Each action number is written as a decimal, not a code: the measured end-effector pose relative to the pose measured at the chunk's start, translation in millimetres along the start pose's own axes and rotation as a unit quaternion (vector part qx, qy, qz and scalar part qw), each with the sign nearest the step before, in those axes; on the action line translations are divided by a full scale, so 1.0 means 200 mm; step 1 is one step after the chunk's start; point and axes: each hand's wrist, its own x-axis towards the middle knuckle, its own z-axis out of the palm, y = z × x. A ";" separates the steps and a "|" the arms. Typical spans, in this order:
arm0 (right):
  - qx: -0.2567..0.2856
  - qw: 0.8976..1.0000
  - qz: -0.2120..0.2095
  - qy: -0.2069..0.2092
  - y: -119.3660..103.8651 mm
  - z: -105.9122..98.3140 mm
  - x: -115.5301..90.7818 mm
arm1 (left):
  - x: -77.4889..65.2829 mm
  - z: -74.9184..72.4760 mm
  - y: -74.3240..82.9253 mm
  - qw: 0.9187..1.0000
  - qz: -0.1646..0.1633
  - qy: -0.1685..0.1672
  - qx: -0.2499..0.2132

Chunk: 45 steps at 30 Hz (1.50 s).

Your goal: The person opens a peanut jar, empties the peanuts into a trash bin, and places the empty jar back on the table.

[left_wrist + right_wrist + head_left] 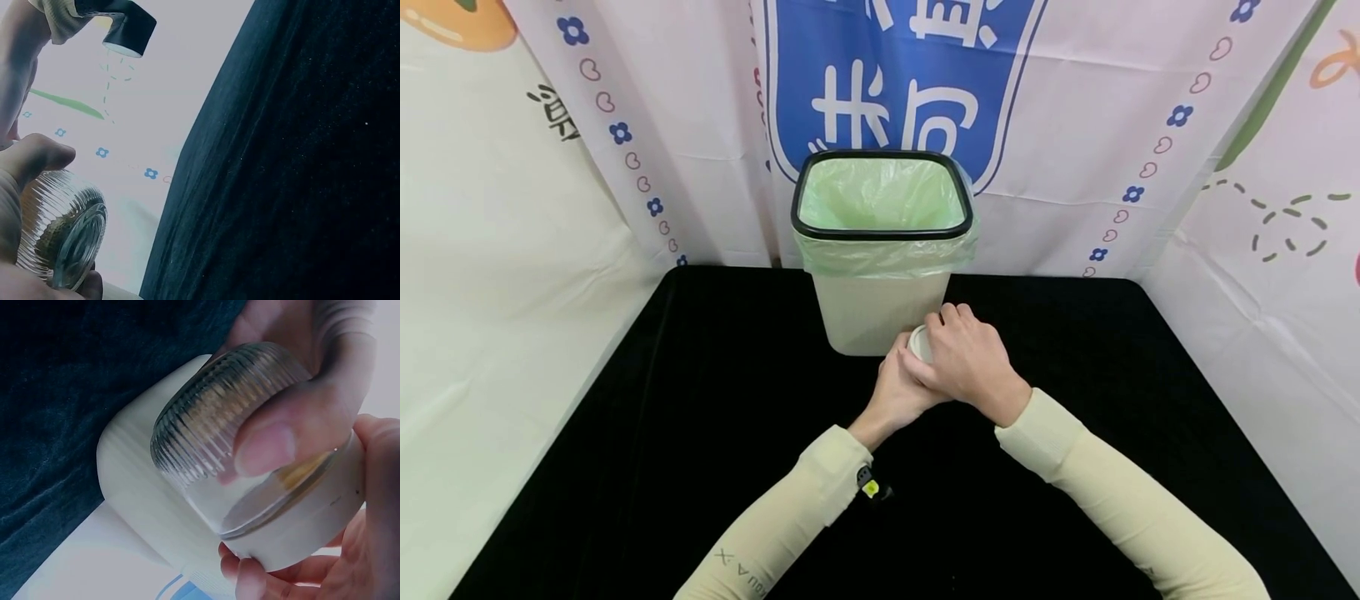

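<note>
A ribbed glass jar (203, 419) with a white lid (300, 534) is held between both hands, tilted in the right wrist view. My left hand (897, 390) grips the clear body, its thumb lying across the glass. Fingers of my right hand (973, 357) curl round the lid, which shows as a pale disc in the head view. Something brownish shows through the ribbed glass. In the left wrist view the round glass base (81, 244) faces outward below the left thumb. Both hands largely cover the jar in the head view.
Just beyond the hands stands a pale trash bin (880, 304) with a black rim (883, 234) and a light green liner (880, 196). Black cloth (730, 400) covers the table. Printed curtains (715, 150) close off the back and sides.
</note>
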 end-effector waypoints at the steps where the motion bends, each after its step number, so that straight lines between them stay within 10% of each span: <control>1: 0.001 1.000 -0.002 0.000 0.00 0.00 0.00 | 0.00 0.00 0.00 1.000 -0.001 -0.001 -0.001; 45: 0.095 0.987 -0.120 -0.055 0.07 -0.07 -0.01 | -0.02 -0.05 -0.01 1.000 0.009 -0.026 0.002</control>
